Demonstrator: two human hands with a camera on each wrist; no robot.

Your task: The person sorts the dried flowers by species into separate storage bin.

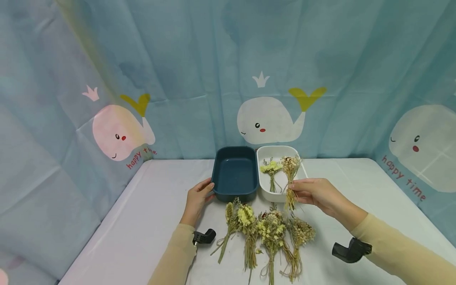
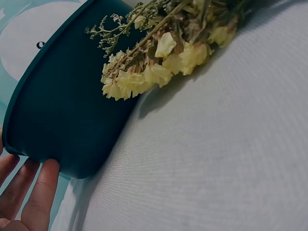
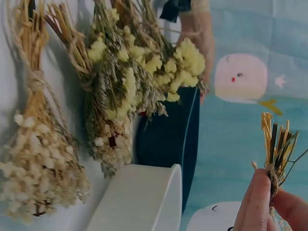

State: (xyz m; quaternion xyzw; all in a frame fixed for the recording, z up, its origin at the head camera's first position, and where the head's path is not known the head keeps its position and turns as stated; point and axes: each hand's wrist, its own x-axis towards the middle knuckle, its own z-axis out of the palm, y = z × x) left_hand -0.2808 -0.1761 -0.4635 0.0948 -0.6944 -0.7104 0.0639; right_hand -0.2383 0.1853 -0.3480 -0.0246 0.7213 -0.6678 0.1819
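- Your right hand [image 1: 313, 190] pinched a dried bunch [image 1: 290, 166] by its stems, thumb and fingers closed about the twine [image 3: 270, 169] that tied them.
- That bunch was at the white box [image 1: 272, 197], its flower heads over the inside and its stem ends reaching out past the front rim; whether the heads touched the floor of the box, you could not tell.
- Holding it by the tie looked sound, as dry petals would probably have crumbled under a squeeze; a light, steady pinch was likely enough.
- A yellow bunch [image 1: 271, 167] lay inside the white box, just left of the held one, so a little care on that side would have kept the heads from snagging.
- Your left hand [image 1: 198, 196] met the near left side of the blue box [image 1: 233, 196], fingers nearly straight against its outer wall and not wrapped round it; a gentle touch there seemed best, since a hard push might have shifted both boxes.
- More bunches [image 1: 272, 227] lay on the table [image 1: 160, 221] in front of the boxes, some overlapping, so your right wrist needed to stay high enough to clear them.
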